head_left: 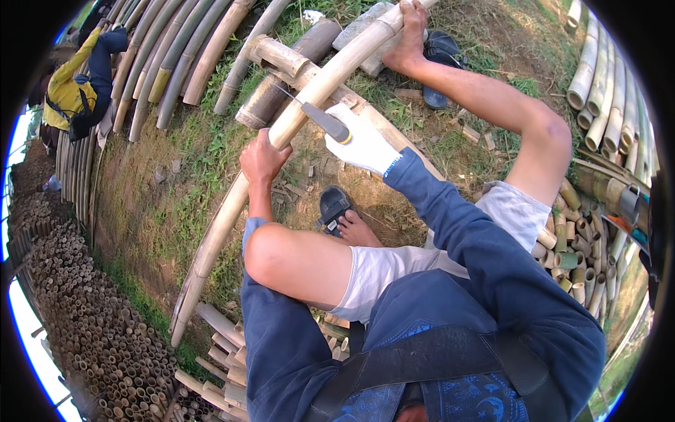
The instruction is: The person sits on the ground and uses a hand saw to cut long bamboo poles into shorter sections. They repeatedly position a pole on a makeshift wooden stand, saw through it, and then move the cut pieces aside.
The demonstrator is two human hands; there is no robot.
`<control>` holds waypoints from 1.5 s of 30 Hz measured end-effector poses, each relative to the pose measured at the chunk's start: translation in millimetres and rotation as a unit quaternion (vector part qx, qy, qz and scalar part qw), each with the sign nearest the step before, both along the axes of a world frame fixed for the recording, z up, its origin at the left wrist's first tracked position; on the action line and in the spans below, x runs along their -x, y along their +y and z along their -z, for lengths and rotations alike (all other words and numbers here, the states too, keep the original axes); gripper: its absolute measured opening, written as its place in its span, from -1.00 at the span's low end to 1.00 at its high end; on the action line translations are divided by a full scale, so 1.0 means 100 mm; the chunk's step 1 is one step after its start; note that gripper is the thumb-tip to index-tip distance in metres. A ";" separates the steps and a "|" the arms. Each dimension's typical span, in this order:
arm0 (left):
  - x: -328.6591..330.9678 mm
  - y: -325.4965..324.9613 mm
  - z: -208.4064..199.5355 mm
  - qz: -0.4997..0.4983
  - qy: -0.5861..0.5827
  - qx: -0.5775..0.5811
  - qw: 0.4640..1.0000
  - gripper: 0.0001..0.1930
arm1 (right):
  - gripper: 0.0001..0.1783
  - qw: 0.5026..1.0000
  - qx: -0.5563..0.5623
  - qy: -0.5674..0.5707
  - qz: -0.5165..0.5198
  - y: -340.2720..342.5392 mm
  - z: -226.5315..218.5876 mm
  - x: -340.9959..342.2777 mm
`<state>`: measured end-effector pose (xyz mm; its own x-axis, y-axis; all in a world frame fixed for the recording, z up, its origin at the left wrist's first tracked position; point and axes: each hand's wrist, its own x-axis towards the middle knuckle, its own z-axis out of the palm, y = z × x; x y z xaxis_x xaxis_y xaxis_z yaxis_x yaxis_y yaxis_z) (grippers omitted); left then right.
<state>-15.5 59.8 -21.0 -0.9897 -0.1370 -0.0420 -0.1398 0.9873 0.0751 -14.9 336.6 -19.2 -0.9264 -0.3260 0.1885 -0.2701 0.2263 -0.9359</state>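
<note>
My left hand, bare, is wrapped round a long pale bamboo pole that slants from the far right to the near left. In a white glove, my right hand is closed round the grip of what looks like a hand saw, dark grey with a yellow ring. Its thin blade lies across the pole just beyond my left hand; the teeth are too small to make out. My bare right foot presses on the pole's far part. Under the pole are a split bamboo piece and a thick brown log.
Long bamboo poles lie at the far left, and more poles at the far right. Cut bamboo pieces are heaped at the left and stacked at the right. A person in yellow bends at the far left. Sandals lie by my foot.
</note>
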 end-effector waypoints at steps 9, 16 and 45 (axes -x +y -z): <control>-0.20 -0.16 0.04 -0.026 -0.001 -0.011 1.000 -0.35 | -0.42 0.981 -0.116 -0.154 -0.019 1.60 -0.88 -1.97; -0.10 -0.06 0.01 -0.009 -0.007 -0.011 1.000 -0.34 | -0.43 0.995 -0.036 -0.094 -0.023 0.61 -0.27 -0.68; -0.10 -0.27 0.01 -0.023 -0.028 -0.050 0.998 -0.36 | -0.40 0.988 -0.082 -0.128 -0.025 1.45 -0.83 -1.72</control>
<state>-5.3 32.4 -22.0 -0.9782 -0.1744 -0.1127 -0.1915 0.9677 0.1643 156.9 481.9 64.1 -0.9189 -0.3793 -0.1090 -0.0439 0.3727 -0.9269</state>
